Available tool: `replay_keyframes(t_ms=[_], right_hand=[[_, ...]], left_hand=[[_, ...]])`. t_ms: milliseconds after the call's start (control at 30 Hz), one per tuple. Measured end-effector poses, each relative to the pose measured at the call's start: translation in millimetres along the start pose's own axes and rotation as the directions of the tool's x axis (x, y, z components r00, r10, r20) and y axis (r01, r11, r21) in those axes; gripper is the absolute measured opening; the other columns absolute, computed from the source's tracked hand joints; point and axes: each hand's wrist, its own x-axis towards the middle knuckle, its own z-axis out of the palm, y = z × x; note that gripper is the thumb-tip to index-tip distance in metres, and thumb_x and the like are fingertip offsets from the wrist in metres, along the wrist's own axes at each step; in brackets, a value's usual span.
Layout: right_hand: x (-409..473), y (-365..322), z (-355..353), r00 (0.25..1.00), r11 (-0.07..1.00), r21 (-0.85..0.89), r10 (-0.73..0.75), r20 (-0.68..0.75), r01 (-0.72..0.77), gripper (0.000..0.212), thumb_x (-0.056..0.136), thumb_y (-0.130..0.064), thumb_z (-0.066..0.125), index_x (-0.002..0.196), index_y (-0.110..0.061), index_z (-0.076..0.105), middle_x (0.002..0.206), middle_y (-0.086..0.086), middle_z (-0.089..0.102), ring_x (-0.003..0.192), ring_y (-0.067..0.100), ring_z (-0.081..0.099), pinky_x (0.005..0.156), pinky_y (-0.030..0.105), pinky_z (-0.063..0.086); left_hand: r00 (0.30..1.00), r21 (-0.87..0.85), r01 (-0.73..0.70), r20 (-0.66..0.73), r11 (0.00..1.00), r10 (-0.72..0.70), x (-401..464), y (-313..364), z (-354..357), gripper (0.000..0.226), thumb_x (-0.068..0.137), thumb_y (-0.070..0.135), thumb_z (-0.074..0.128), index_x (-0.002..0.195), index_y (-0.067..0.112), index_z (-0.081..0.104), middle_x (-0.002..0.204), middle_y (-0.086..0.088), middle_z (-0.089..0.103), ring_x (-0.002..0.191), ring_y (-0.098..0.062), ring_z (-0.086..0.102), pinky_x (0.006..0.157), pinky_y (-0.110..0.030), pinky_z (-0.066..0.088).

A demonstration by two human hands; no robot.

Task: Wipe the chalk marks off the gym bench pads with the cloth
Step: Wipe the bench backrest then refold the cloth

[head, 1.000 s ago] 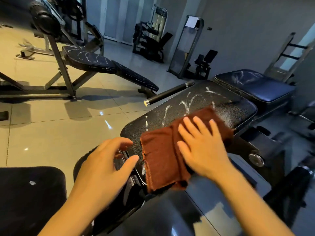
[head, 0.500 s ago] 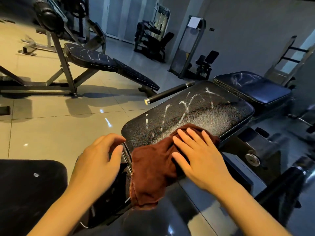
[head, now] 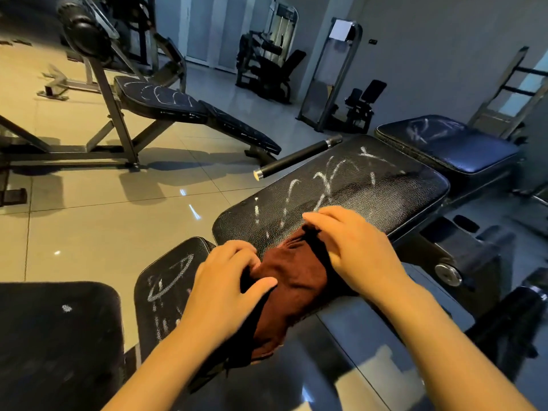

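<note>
A brown cloth (head: 292,280) lies bunched at the near edge of a black bench pad (head: 385,188) that carries white chalk strokes. My left hand (head: 225,289) grips the cloth's left side, thumb on top. My right hand (head: 355,250) holds its right side with the fingers curled over the upper edge. A smaller black pad (head: 169,280) with a chalk oval and scribbles sits just left of my left hand. Part of the cloth hangs down below the pad.
A blue pad (head: 450,143) with chalk marks stands behind the black one. An incline bench (head: 166,99) with chalked pads is on the tiled floor at the left. A black roller bar (head: 296,158) sticks out left of the pad. A dark pad (head: 59,336) fills the lower left corner.
The cloth was dragged toward me off the chalked area and bunched up. My left hand moved right from the pad's edge onto the cloth. My right hand's flat fingers curled over it.
</note>
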Motion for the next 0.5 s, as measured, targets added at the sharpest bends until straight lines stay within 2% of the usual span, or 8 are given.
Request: replay_keyframes(t_ms=[100,200,233,300,367,400,433,500], right_hand=[[17,3,-4,0.984,0.997,-0.041,0.07,0.165,-0.064,0.018,0.09,-0.022,0.061,0.106,-0.023,0.07,0.107,-0.002,0.059,0.105,0.023,0.053,0.08,0.037,0.046],[0,7,-23,0.987,0.957,0.241,0.157,0.035,-0.161,0.002,0.086,-0.022,0.07,0.087,-0.021,0.071,0.088,-0.006,0.061,0.088,0.016,0.057,0.077,0.031,0.042],[-11,9,-32,0.979,0.897,0.396,0.202,0.028,-0.196,0.003,0.085,-0.019,0.072,0.084,-0.021,0.07,0.085,-0.007,0.063,0.079,0.015,0.057,0.073,0.028,0.043],[-37,12,-49,0.961,0.678,0.683,0.235,0.147,-0.271,0.008,0.085,-0.011,0.071,0.086,-0.017,0.067,0.079,-0.001,0.067,0.059,0.018,0.056,0.056,0.026,0.046],[-63,13,-55,0.938,0.456,0.821,0.209,0.276,-0.343,0.01,0.083,-0.006,0.068,0.088,-0.009,0.06,0.07,0.002,0.064,0.047,0.013,0.052,0.043,0.019,0.04],[-74,14,-56,0.928,0.393,0.843,0.202,0.312,-0.369,0.014,0.079,-0.008,0.069,0.089,-0.007,0.058,0.067,0.002,0.062,0.047,0.012,0.052,0.043,0.018,0.04],[-84,15,-56,0.922,0.371,0.845,0.197,0.333,-0.384,0.019,0.077,-0.008,0.07,0.093,-0.007,0.06,0.067,0.002,0.062,0.048,0.012,0.053,0.044,0.019,0.042],[-99,16,-58,0.909,0.427,0.803,0.211,0.359,-0.416,0.032,0.076,-0.002,0.074,0.105,-0.013,0.065,0.073,0.0,0.064,0.051,0.011,0.055,0.046,0.019,0.043]], left_hand=[[0.999,-0.027,-0.047,0.024,0.999,0.048,-3,8,-11,0.033,0.067,0.065,0.051,0.069,0.033,0.042,0.078,0.015,0.059,0.077,-0.006,0.053,0.072,-0.031,0.045],[0.994,0.032,-0.108,0.031,0.994,0.107,-16,12,-33,0.033,0.068,0.067,0.05,0.083,0.038,0.049,0.08,0.019,0.06,0.07,-0.004,0.056,0.063,-0.026,0.044],[0.992,0.04,-0.125,0.02,0.991,0.125,-20,14,-42,0.033,0.068,0.066,0.051,0.085,0.038,0.05,0.08,0.019,0.061,0.07,-0.004,0.057,0.063,-0.03,0.047],[0.989,0.006,-0.147,-0.017,0.989,0.147,-23,22,-58,0.034,0.067,0.061,0.056,0.088,0.035,0.054,0.081,0.016,0.063,0.072,-0.006,0.06,0.066,-0.034,0.05],[0.979,-0.001,-0.202,-0.008,0.979,0.202,-21,38,-71,0.031,0.067,0.05,0.066,0.092,0.033,0.056,0.088,0.017,0.064,0.078,-0.005,0.061,0.07,-0.028,0.048],[0.967,0.036,-0.254,0.019,0.966,0.254,-20,48,-75,0.03,0.068,0.041,0.071,0.094,0.034,0.057,0.09,0.017,0.064,0.081,-0.003,0.06,0.071,-0.026,0.047],[0.951,0.087,-0.31,0.046,0.947,0.307,-19,58,-77,0.031,0.069,0.032,0.075,0.095,0.034,0.058,0.089,0.016,0.065,0.082,-0.003,0.059,0.071,-0.026,0.048],[0.924,0.168,-0.383,0.078,0.908,0.376,-18,78,-81,0.03,0.072,0.025,0.076,0.096,0.034,0.061,0.088,0.014,0.066,0.081,-0.007,0.061,0.071,-0.033,0.052]])
